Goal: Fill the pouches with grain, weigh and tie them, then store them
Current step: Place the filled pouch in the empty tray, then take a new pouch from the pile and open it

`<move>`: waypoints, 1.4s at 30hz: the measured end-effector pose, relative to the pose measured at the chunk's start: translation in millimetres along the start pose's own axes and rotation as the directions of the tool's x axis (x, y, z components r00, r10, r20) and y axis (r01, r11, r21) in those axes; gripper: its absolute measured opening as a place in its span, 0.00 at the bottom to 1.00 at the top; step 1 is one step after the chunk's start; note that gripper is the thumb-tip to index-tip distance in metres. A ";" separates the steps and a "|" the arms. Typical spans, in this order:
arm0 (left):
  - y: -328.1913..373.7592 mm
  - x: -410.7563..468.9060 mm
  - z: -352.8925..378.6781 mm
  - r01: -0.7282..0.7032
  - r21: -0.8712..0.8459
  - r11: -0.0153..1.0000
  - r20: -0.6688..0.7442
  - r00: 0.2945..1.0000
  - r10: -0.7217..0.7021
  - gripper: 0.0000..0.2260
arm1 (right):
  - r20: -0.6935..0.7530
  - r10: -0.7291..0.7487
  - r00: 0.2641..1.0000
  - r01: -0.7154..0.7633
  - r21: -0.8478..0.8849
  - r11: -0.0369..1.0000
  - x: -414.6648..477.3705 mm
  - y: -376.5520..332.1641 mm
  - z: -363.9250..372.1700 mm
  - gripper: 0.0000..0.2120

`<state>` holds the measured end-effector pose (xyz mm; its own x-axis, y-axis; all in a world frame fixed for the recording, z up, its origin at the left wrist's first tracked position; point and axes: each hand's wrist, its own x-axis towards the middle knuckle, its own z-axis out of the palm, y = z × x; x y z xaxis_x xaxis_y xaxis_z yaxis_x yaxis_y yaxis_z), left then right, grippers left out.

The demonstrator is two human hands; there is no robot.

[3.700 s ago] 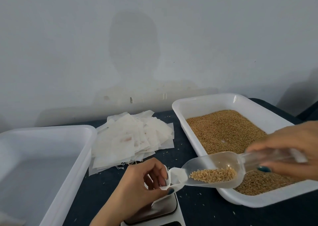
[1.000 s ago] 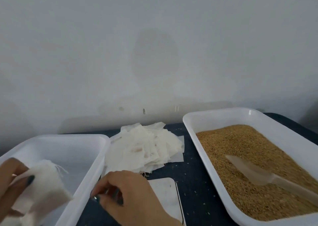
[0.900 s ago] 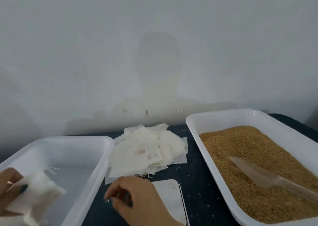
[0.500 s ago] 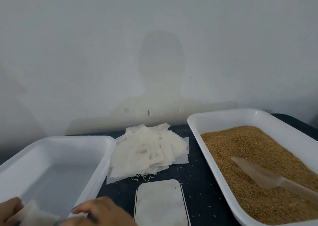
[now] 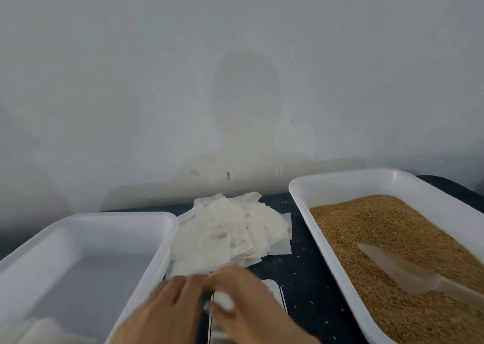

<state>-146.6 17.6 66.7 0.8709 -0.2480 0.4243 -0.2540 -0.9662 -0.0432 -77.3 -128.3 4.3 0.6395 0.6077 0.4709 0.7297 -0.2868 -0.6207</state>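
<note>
Both hands meet low in the centre, blurred by motion, over the white scale (image 5: 273, 290). My left hand (image 5: 167, 309) lies with its fingers stretched toward my right hand (image 5: 248, 301). My right hand's thumb and fingers pinch a small white pouch (image 5: 222, 300). Just beyond the fingertips lies the pile of empty white pouches (image 5: 230, 236). The white tray (image 5: 340, 184) on the right holds brown grain (image 5: 379, 226), with a clear plastic scoop (image 5: 392, 270) lying in it. The white tray (image 5: 104, 218) on the left has filled pouches (image 5: 44, 330) at its near corner.
The trays stand on a dark tabletop (image 5: 303, 273) sprinkled with stray grains. A plain grey wall (image 5: 235, 68) rises right behind the table. The scale runs off the bottom edge under my hands.
The filled pouch went from my left hand into the left tray. Both hands then moved right and forward, from the tray's near corner to the scale and the pile's near edge.
</note>
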 end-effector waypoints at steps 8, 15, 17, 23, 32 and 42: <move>-25.9 64.2 115.7 0.343 -0.200 0.918 0.366 0.895 -0.255 0.18 | -0.230 0.395 0.890 -0.381 0.105 0.919 -36.2 55.4 -49.9 0.18; -40.6 72.7 135.6 0.497 -0.293 0.816 0.233 0.865 -0.444 0.05 | -0.192 0.437 0.879 -0.408 0.171 0.897 -34.5 56.6 -42.5 0.17; -43.0 69.9 134.9 0.512 -0.313 0.800 0.192 0.859 -0.475 0.05 | -0.205 0.455 0.867 -0.417 0.203 0.886 -34.6 56.9 -42.2 0.18; -51.0 62.5 135.9 0.530 -0.504 0.681 0.177 0.836 -0.520 0.10 | -0.200 0.501 0.842 -0.451 0.247 0.858 -34.8 56.3 -43.4 0.18; -45.0 59.4 139.7 0.606 -0.522 0.600 0.184 0.767 -0.615 0.13 | -0.203 0.506 0.838 -0.460 0.236 0.856 -36.2 59.1 -39.8 0.16; -48.3 66.3 144.3 0.636 -0.700 0.324 0.266 0.654 -0.708 0.04 | -0.221 0.514 0.829 -0.468 0.230 0.853 -37.1 62.3 -40.7 0.16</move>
<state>-16.0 37.7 -33.6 0.8615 0.5033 0.0672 0.1771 -0.4220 0.8891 -45.8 -198.9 -26.3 0.9585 0.1927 0.2100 0.2680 -0.3586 -0.8942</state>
